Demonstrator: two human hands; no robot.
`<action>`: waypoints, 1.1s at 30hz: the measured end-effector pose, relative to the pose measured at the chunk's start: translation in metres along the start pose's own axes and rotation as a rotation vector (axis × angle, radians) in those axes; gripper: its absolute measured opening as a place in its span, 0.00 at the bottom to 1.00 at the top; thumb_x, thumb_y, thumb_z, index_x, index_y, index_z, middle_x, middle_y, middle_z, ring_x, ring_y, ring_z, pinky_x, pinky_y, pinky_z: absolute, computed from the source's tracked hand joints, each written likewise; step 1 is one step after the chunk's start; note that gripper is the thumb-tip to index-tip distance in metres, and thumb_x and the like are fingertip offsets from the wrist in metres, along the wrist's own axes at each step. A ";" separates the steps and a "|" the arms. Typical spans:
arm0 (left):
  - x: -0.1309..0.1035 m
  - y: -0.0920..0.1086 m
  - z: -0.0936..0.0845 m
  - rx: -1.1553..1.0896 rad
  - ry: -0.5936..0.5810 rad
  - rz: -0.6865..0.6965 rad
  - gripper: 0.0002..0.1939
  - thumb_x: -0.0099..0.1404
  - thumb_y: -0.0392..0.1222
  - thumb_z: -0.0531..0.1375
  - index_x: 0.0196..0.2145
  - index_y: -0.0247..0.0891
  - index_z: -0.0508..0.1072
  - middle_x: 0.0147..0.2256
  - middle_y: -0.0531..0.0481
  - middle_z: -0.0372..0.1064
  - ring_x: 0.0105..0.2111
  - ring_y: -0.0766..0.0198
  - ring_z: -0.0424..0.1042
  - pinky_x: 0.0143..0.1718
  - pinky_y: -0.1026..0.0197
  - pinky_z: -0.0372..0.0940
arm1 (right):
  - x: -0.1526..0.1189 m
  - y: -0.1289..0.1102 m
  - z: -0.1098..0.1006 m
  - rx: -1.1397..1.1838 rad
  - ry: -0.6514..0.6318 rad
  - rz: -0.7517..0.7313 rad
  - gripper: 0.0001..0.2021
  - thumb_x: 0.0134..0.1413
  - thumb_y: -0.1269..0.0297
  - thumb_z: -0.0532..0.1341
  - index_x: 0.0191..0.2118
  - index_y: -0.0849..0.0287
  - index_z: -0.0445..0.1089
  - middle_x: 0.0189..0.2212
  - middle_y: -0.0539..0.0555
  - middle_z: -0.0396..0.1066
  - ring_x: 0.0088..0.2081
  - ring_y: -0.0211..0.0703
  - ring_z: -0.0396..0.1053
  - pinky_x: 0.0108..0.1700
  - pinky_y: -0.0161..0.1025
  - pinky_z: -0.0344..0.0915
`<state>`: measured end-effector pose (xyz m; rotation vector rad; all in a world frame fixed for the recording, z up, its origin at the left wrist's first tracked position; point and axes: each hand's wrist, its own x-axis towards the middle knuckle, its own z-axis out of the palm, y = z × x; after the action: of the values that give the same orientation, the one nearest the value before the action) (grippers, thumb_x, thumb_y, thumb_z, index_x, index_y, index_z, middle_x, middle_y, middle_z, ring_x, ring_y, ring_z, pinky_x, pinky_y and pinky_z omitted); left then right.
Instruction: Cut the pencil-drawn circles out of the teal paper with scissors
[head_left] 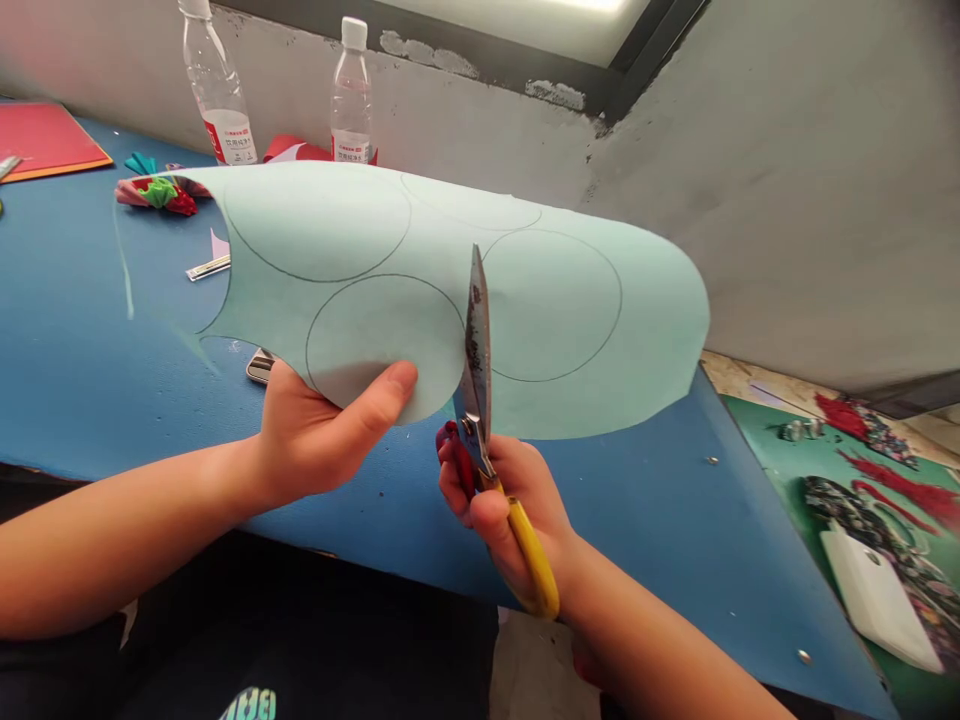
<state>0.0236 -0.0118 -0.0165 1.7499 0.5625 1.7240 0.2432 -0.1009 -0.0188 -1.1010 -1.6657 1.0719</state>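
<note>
A large pale green paper sheet (360,230) with several drawn circles is raised over the blue table. My left hand (337,420) grips its lower edge, thumb on top by one of the circles and fingers hidden underneath. In my right hand (517,510) are scissors (474,370) with yellow handles, a dark red wrap on one loop and stained blades. The blades point away from me and cross the sheet's lower edge, just right of the circle beside my left thumb. Curved cut-outs mark the sheet's left side.
Two water bottles (216,100) stand against the wall. Bright fabric scraps (161,192) and a red folder (52,140) lie at the left of the blue table (360,530). On a green surface at right are a white box-like item (881,600) and patterned cloth.
</note>
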 end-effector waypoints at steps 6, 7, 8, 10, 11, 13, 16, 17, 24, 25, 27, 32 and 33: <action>-0.001 -0.005 -0.001 -0.001 -0.010 -0.006 0.13 0.82 0.57 0.73 0.48 0.45 0.90 0.44 0.46 0.91 0.43 0.50 0.92 0.52 0.45 0.89 | -0.001 0.001 0.001 -0.002 0.008 0.000 0.41 0.70 0.13 0.62 0.33 0.53 0.71 0.22 0.48 0.65 0.25 0.43 0.64 0.30 0.44 0.70; -0.001 -0.005 0.000 -0.007 -0.011 0.016 0.13 0.82 0.56 0.73 0.47 0.45 0.90 0.43 0.46 0.91 0.42 0.51 0.91 0.51 0.46 0.89 | -0.001 0.002 0.001 0.005 0.017 -0.002 0.41 0.70 0.13 0.62 0.36 0.53 0.72 0.22 0.48 0.66 0.24 0.42 0.63 0.29 0.44 0.69; 0.000 -0.006 0.000 -0.010 -0.014 0.028 0.12 0.82 0.56 0.73 0.47 0.45 0.90 0.43 0.46 0.90 0.42 0.52 0.91 0.51 0.47 0.89 | -0.001 0.002 0.001 0.012 0.023 -0.002 0.41 0.69 0.13 0.63 0.38 0.53 0.73 0.22 0.47 0.67 0.23 0.42 0.62 0.29 0.43 0.68; -0.001 -0.006 0.000 -0.009 -0.014 0.018 0.13 0.82 0.56 0.73 0.47 0.45 0.90 0.43 0.46 0.91 0.42 0.52 0.91 0.51 0.47 0.88 | -0.002 0.003 0.002 0.021 0.035 0.000 0.40 0.69 0.13 0.63 0.41 0.53 0.73 0.22 0.46 0.68 0.22 0.40 0.61 0.27 0.43 0.68; -0.001 -0.006 0.000 -0.007 -0.013 0.002 0.13 0.82 0.57 0.72 0.48 0.46 0.90 0.44 0.46 0.91 0.43 0.51 0.91 0.52 0.46 0.89 | -0.002 0.003 0.002 0.020 0.035 0.003 0.40 0.69 0.13 0.63 0.42 0.53 0.73 0.22 0.46 0.68 0.21 0.40 0.61 0.27 0.43 0.67; -0.002 -0.006 0.000 -0.010 -0.013 -0.016 0.13 0.83 0.57 0.72 0.48 0.46 0.90 0.44 0.46 0.91 0.44 0.51 0.92 0.53 0.46 0.88 | -0.002 0.003 0.002 0.016 0.027 0.011 0.41 0.69 0.13 0.63 0.41 0.53 0.73 0.22 0.47 0.69 0.21 0.40 0.62 0.27 0.42 0.67; -0.003 -0.005 -0.001 -0.016 -0.014 -0.022 0.14 0.83 0.58 0.72 0.48 0.46 0.90 0.44 0.46 0.90 0.43 0.51 0.91 0.53 0.47 0.88 | -0.003 0.002 0.001 0.009 0.018 0.019 0.41 0.69 0.12 0.62 0.40 0.53 0.73 0.22 0.47 0.68 0.21 0.40 0.61 0.26 0.42 0.66; -0.003 -0.006 -0.001 -0.011 -0.009 -0.032 0.15 0.83 0.59 0.71 0.48 0.47 0.90 0.44 0.46 0.90 0.43 0.51 0.91 0.53 0.46 0.88 | -0.003 0.002 0.001 0.007 0.016 0.015 0.41 0.69 0.13 0.62 0.39 0.53 0.73 0.22 0.47 0.68 0.21 0.40 0.61 0.26 0.42 0.66; 0.000 -0.005 0.002 0.016 0.019 -0.054 0.18 0.82 0.63 0.71 0.47 0.47 0.90 0.43 0.45 0.91 0.43 0.48 0.92 0.52 0.45 0.90 | -0.004 0.007 0.001 0.034 0.025 -0.025 0.38 0.72 0.16 0.64 0.46 0.53 0.73 0.22 0.44 0.68 0.20 0.39 0.60 0.26 0.41 0.65; 0.000 -0.005 0.002 0.021 0.028 -0.069 0.19 0.81 0.64 0.72 0.48 0.47 0.90 0.45 0.45 0.91 0.45 0.47 0.92 0.55 0.44 0.90 | -0.004 0.007 0.001 0.031 0.023 -0.021 0.38 0.72 0.16 0.64 0.46 0.52 0.73 0.22 0.44 0.67 0.20 0.39 0.60 0.26 0.41 0.65; 0.001 -0.004 0.003 0.033 0.042 -0.097 0.23 0.80 0.68 0.72 0.49 0.46 0.90 0.47 0.44 0.91 0.49 0.46 0.92 0.58 0.44 0.90 | -0.004 0.007 0.001 0.021 0.016 -0.009 0.38 0.71 0.15 0.63 0.44 0.52 0.72 0.22 0.44 0.66 0.21 0.39 0.60 0.25 0.41 0.63; 0.000 -0.006 0.003 0.040 0.047 -0.081 0.21 0.81 0.67 0.70 0.48 0.48 0.90 0.44 0.45 0.89 0.46 0.46 0.91 0.55 0.44 0.90 | -0.003 0.003 0.000 0.014 0.007 0.028 0.40 0.68 0.13 0.63 0.40 0.52 0.71 0.21 0.45 0.64 0.22 0.40 0.59 0.25 0.42 0.62; 0.000 -0.007 0.003 0.034 0.045 -0.067 0.19 0.82 0.65 0.70 0.48 0.48 0.90 0.43 0.45 0.89 0.46 0.46 0.91 0.56 0.43 0.90 | -0.003 0.002 0.000 0.011 0.006 0.033 0.41 0.68 0.12 0.63 0.39 0.52 0.71 0.21 0.45 0.64 0.22 0.40 0.59 0.25 0.42 0.62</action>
<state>0.0271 -0.0073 -0.0207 1.6995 0.6657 1.7203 0.2444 -0.1035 -0.0213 -1.1274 -1.6398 1.0967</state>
